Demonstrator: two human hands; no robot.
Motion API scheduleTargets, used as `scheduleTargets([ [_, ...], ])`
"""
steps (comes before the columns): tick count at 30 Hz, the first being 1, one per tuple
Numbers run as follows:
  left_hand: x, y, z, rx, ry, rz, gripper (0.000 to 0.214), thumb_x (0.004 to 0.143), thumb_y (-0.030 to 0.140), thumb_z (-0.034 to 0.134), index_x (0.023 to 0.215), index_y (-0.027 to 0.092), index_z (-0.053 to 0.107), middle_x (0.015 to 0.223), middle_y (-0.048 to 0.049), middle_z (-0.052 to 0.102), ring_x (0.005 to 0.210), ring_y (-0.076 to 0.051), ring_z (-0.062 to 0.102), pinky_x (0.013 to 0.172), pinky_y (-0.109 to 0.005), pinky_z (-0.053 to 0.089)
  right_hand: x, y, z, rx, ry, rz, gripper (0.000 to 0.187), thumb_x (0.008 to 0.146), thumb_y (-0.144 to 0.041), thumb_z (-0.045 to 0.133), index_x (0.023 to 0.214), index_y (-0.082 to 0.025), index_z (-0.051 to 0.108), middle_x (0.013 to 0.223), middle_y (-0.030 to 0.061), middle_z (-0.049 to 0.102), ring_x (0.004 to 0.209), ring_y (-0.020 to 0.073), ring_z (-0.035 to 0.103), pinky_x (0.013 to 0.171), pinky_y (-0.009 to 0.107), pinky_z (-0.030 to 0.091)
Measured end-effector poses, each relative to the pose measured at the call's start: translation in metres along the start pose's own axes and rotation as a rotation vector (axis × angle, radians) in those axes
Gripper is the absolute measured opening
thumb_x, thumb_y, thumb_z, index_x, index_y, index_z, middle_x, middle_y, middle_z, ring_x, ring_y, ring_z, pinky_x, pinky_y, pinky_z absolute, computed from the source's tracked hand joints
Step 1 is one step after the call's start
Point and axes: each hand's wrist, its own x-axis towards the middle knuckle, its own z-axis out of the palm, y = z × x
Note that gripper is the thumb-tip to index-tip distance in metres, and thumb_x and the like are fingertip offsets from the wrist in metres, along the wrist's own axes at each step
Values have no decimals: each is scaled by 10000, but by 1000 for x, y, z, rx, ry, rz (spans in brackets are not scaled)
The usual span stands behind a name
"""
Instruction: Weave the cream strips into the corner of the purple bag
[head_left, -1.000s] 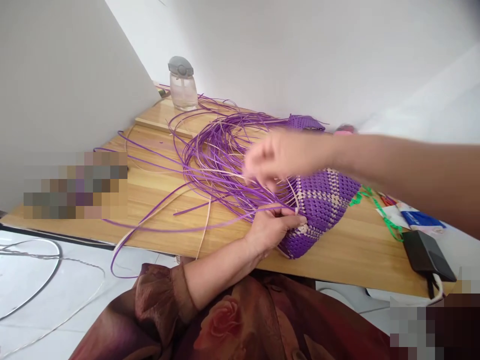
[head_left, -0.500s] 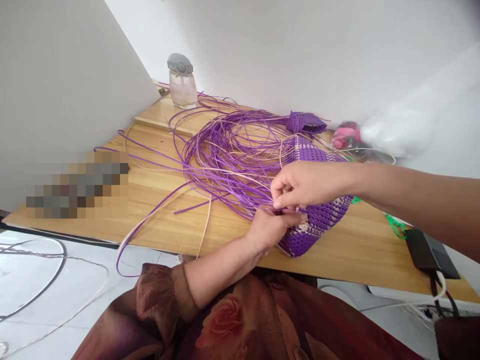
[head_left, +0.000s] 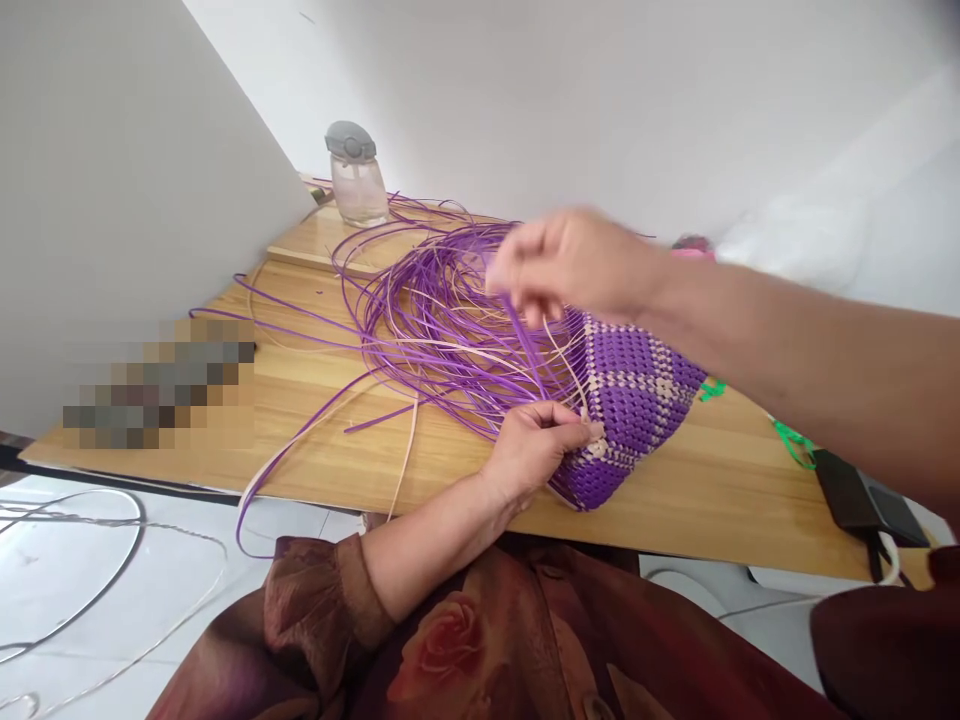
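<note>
Purple woven bag (head_left: 637, 390) lies at the tabletop's (head_left: 360, 470) near edge, with the left hand (head_left: 532, 450) pinching its rim. Above, the right hand (head_left: 577, 265), down at the weave a moment ago, has risen with fingers closed on a purple strip (head_left: 529, 345), likely drawing it tight. Loose strips (head_left: 427, 310) coil beyond.

A single view, from a camera on the person's head, facing forward and down across the wooden table (head_left: 712, 500). It sits close (the person's own sleeve (head_left: 315, 610) fills the bottom edge) — the woven piece (head_left: 637, 390) and purple strips (head_left: 427, 320) lie mid-frame.
</note>
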Motion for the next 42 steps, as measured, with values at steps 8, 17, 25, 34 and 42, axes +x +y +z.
scheduleTargets([
  [8, 0, 1, -1, -15, -5, -16, 466, 406, 385, 1046, 583, 155, 682, 588, 19, 625, 541, -78, 475, 578, -269, 339, -13, 23, -19, -329, -583, 105, 114, 896, -254, 697, 942, -169, 758, 850, 17, 765, 677, 122, 648, 613, 247, 453],
  [17, -3, 5, 1, -114, -6, -40, 415, 345, 205, 1061, 606, 155, 741, 606, 30, 662, 593, -98, 550, 707, -286, 461, -28, 19, 3, -744, -685, 191, 95, 870, -158, 692, 904, -165, 780, 768, -1, 743, 647, 115, 591, 593, 291, 339],
  [25, -3, -1, -1, -96, 17, 55, 354, 449, 185, 1038, 721, 158, 812, 761, -9, 764, 723, -140, 645, 793, -297, 504, -33, 20, 17, -860, -570, -30, 103, 832, -108, 674, 748, -168, 687, 716, 5, 677, 656, 128, 507, 639, 316, 309],
  [34, -3, -4, -10, -20, -27, 19, 448, 477, 376, 1056, 691, 119, 757, 697, -29, 691, 638, -109, 533, 645, -280, 380, -37, 33, 16, -605, -497, -23, 205, 812, -89, 647, 654, -188, 561, 547, -50, 544, 582, 117, 483, 643, 306, 286],
  [42, -2, -8, -14, 49, 4, 48, 512, 610, 573, 956, 631, 170, 640, 510, 32, 510, 496, -85, 407, 559, -279, 265, -36, 44, 15, -509, -486, -1, 125, 831, -178, 661, 708, -188, 639, 599, -35, 606, 613, 126, 505, 619, 302, 307],
])
